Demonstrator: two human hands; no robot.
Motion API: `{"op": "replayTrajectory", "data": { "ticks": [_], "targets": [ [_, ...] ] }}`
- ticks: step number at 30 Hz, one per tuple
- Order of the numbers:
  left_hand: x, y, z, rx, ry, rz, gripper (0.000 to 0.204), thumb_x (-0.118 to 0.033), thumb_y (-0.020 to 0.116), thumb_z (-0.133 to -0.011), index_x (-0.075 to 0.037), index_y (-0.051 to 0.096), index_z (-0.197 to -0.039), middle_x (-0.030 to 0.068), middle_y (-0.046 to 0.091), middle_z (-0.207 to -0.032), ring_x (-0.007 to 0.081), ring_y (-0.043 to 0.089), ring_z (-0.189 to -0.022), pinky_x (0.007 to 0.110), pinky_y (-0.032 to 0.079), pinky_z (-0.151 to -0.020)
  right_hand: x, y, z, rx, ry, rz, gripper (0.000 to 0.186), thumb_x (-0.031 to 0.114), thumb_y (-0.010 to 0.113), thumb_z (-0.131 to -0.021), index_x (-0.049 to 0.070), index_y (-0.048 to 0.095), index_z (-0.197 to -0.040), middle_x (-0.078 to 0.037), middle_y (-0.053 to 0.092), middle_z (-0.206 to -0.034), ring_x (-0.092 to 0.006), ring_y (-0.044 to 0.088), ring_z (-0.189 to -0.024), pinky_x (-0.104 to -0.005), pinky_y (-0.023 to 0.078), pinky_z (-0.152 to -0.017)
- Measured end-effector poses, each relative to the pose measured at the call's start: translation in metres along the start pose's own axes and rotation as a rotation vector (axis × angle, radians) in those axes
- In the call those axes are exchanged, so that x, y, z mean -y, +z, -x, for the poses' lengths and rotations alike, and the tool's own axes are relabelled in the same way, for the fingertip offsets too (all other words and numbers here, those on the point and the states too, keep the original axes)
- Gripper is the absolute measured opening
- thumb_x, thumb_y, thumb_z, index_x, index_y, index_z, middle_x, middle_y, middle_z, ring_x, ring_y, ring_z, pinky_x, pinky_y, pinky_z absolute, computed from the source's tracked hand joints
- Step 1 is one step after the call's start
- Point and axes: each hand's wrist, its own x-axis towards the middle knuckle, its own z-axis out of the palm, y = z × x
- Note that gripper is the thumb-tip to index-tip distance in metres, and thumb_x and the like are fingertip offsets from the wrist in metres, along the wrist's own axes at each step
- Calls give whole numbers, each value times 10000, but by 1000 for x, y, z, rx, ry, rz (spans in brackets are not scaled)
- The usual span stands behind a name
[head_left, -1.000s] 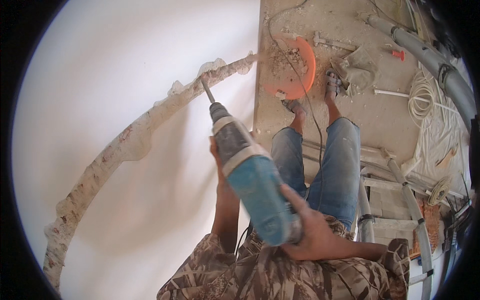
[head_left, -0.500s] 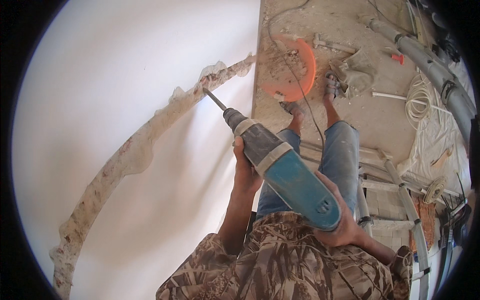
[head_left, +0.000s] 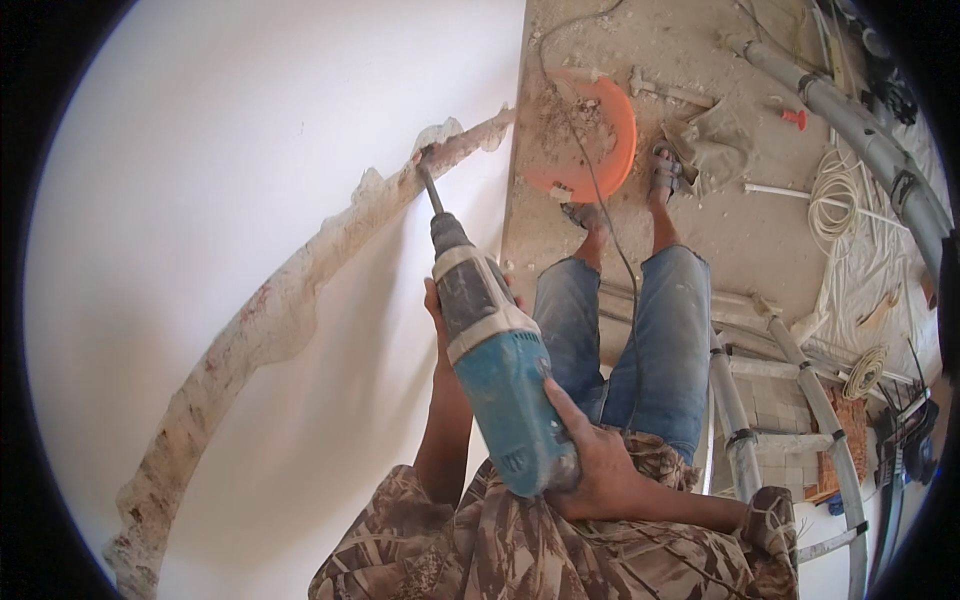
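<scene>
At wall groove [head_left: 290, 300], blue drill [head_left: 508, 390], both hands [head_left: 602, 470] gripping

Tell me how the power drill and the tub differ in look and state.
The power drill is long, mostly blue and dark gray; the tub is round, wide and orange. The power drill is held by the left hand and right hand, while the tub sits on the floor with rubble in it. Both look dusty.
</scene>
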Motion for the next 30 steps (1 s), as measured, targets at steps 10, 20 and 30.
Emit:
{"op": "replayTrajectory", "data": {
  "ticks": [10,20,30],
  "targets": [
    [55,21,-3,-129,47,-132,841,-816,388,-904,-87,563,-1284,164,651,-1154,329,673,-1046,512,586,-874,-34,-46,42,-126,-138,-137,1176,122,862,-703,83,117,-1612,-277,561,-1372,-379,606,-1240,-413,487,-1026],
    [82,49,-2,-335,197,-395,829,-792,426,-911,-76,551,-1311,154,659,-1184,296,675,-1072,476,553,-946,-50,-111,61,-10,-210,-189,1169,120,867,-705,57,123,-1604,-264,472,-1472,-365,535,-1324,-418,394,-1113],
    [30,38,11,-103,78,-225,835,-800,440,-897,-73,581,-1283,144,666,-1174,336,696,-1009,509,582,-882,-10,-57,36,-52,-173,-149,1224,87,814,-667,144,46,-1618,-322,539,-1378,-450,608,-1202,-457,496,-1042]
  ]
}}
